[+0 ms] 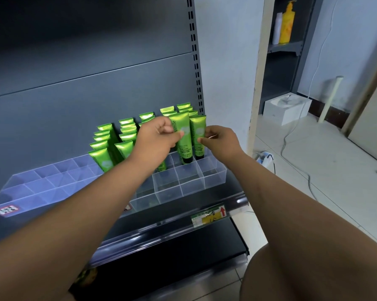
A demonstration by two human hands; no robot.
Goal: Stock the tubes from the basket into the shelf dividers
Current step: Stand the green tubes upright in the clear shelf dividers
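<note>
Left grip [157, 137] pinches a green "omile" tube [183, 146], right grip [221, 140] the neighbouring tube [198, 127].

Glossy green tubes [181, 135] with black caps, clear dividers [189, 181], dark grey shelf [172, 240], yellow bottle [287, 22]

Middle tubes [146, 116]: mostly covered by the left grip [157, 137].
Tall tube [181, 124]: left edge hidden inside that grip's fingers.
Right grip [220, 140]: whether it pinches the end tube [198, 127] is unclear.
Price label [209, 216]: writing blurred.
Tray sticker [6, 210]: unreadable.
Yellow-green item below [86, 276]: largely behind the left forearm [96, 192].
</note>
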